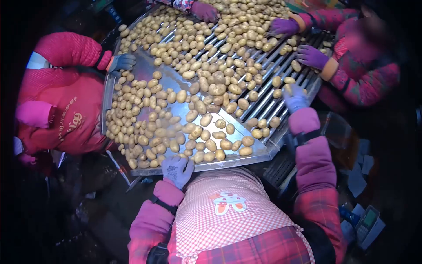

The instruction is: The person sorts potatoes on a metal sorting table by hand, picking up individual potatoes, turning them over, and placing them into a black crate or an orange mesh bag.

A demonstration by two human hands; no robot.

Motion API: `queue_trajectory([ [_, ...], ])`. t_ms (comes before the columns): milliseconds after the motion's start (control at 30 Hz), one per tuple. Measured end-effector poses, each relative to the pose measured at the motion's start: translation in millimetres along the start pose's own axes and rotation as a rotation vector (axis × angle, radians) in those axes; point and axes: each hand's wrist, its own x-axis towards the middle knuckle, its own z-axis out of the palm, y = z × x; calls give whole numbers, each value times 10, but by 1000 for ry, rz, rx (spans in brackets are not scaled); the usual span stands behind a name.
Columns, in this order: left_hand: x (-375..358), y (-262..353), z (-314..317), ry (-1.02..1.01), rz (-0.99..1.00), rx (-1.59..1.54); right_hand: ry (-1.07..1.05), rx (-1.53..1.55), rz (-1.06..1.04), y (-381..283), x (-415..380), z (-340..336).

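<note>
My left hand (177,170), in a pale lavender work glove, lies on the near metal rim of the sorting table, its fingers apart beside the closest potatoes and nothing visible in them. Over the right side of the metal rollers (269,78), my right hand (295,97) is somewhat blurred by motion. Its gloved fingers stretch forward, close to a potato (289,80) on the rollers; no held potato shows. Many potatoes (145,103) of mixed sizes cover the sheet-metal surface (179,110) and the far part of the rollers.
A co-worker's blue-gloved hand (122,62) rests at the left rim. Across on the right, another person's purple gloves (313,57) are at the rollers, and a further gloved hand (205,12) is at the far end. A device with a screen (368,220) lies low at right.
</note>
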Motion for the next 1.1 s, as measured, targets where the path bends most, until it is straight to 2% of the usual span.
queue_trajectory([
  [67,150,-30,45,-167,-71,-5,153,-135,11,304,167,29],
  [100,196,-16,114,-160,-149,-59,146,-131,10,212,163,-16],
  [167,193,-46,270,-88,-152,-13,-15,-181,131,-31,128,-48],
  [200,181,-47,305,-16,-153,29,102,-27,-36,-24,111,184],
  [233,174,-45,326,-27,-178,51,218,125,-197,3,65,407],
  [267,181,-24,327,-35,-170,41,-147,-77,-212,-390,-66,9],
  [300,210,-4,312,11,-146,42,-334,-248,-298,-728,-172,-212],
  [333,234,-3,304,57,-126,48,-170,315,-528,-492,-356,253],
  [367,227,-27,332,46,-132,43,-161,328,-515,-681,-394,175],
  [433,237,-9,334,24,-144,58,158,372,-655,-1026,-271,61],
  [500,220,1,311,12,-146,74,258,405,-747,-1321,-163,463],
  [533,198,4,311,25,-146,82,-106,300,-695,-1536,-168,455],
  [567,249,0,332,42,-141,86,38,107,-694,-1722,-235,452],
  [600,310,8,332,44,-117,76,-28,136,-615,-1931,-252,559],
  [633,303,42,305,28,-155,85,222,278,-655,-2043,-322,665],
  [667,273,66,289,10,-206,99,286,288,-654,-2234,-329,802],
  [700,265,44,299,32,-167,124,353,303,-663,-2447,-327,903],
  [733,260,39,306,33,-179,131,349,311,-673,-2652,-305,912],
  [800,247,35,303,16,-196,79,167,490,-692,-2958,-273,888],
  [833,246,21,309,16,-188,73,162,498,-698,-3002,-302,875],
  [900,232,8,310,3,-195,68,-102,666,-928,-3076,-403,832],
  [967,266,21,252,-24,-209,46,-199,613,-944,-2950,-255,695],
  [1000,262,24,268,7,-191,75,62,692,-907,-2804,-179,649],
  [1033,292,51,209,-63,-204,79,-62,427,-879,-2656,70,733],
  [1067,235,-6,251,-27,-174,40,-49,502,-857,-2307,288,731],
  [1100,275,27,206,63,-86,132,-234,1176,-472,-2021,461,995],
])
